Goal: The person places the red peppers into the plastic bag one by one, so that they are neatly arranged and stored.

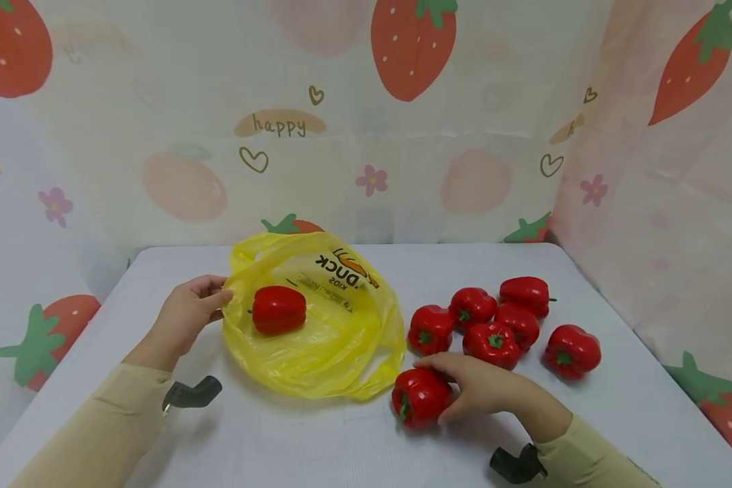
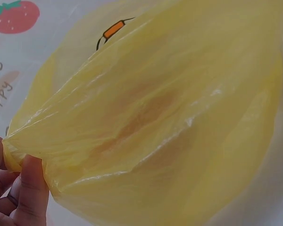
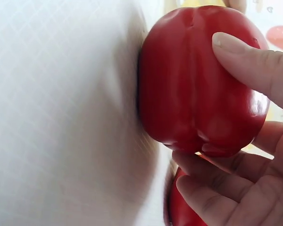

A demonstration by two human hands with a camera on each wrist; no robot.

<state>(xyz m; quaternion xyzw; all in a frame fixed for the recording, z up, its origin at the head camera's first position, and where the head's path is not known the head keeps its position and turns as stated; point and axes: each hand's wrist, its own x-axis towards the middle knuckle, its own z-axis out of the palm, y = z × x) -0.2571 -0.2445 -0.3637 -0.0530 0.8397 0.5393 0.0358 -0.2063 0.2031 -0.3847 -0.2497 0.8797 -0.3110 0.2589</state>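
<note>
My left hand (image 1: 192, 313) pinches the left rim of a yellow plastic bag (image 1: 317, 366), which lies with its mouth spread wide. Inside the bag sits one red bell pepper (image 1: 278, 310); through the plastic in the left wrist view it is only a dim shape. At the front of the table, just right of the bag, my right hand (image 1: 484, 386) grips another red bell pepper (image 3: 198, 80) between thumb and fingers. That pepper appears to touch the white tabletop. Several more red bell peppers (image 1: 491, 343) lie in a group behind the right hand.
The white table (image 1: 293, 440) meets a fabric backdrop (image 1: 317, 190) with strawberry prints at the back, and similar fabric hangs at both sides. One bell pepper (image 1: 572, 351) stands slightly apart at the group's right. Black mounts (image 1: 193, 393) stick out from both sleeves.
</note>
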